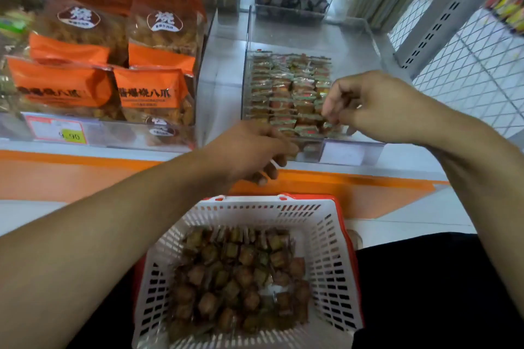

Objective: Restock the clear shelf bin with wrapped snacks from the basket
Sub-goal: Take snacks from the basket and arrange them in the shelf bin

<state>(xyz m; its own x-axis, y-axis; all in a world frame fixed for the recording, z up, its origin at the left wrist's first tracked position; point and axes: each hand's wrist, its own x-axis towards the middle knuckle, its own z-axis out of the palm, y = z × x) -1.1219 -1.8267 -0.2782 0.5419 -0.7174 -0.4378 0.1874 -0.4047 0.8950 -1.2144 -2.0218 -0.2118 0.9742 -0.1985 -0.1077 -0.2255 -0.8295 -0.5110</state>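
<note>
**Snacks going from basket to bin**

While we kneel at the shelf, the white slotted plastic basket with red rim [326, 235] sits nearest us, holding a loose heap of small brown wrapped snacks [241, 278]. We judge them light, crinkly and a little slippery, best pinched by the wrapper edges or scooped several together. Beyond it, our left hand [249, 150] hangs with fingers curled; whether that grip holds anything we cannot tell. Our right hand [377, 105] pinches a snack over the clear acrylic shelf bin [354, 31], already lined with neat rows.
</note>
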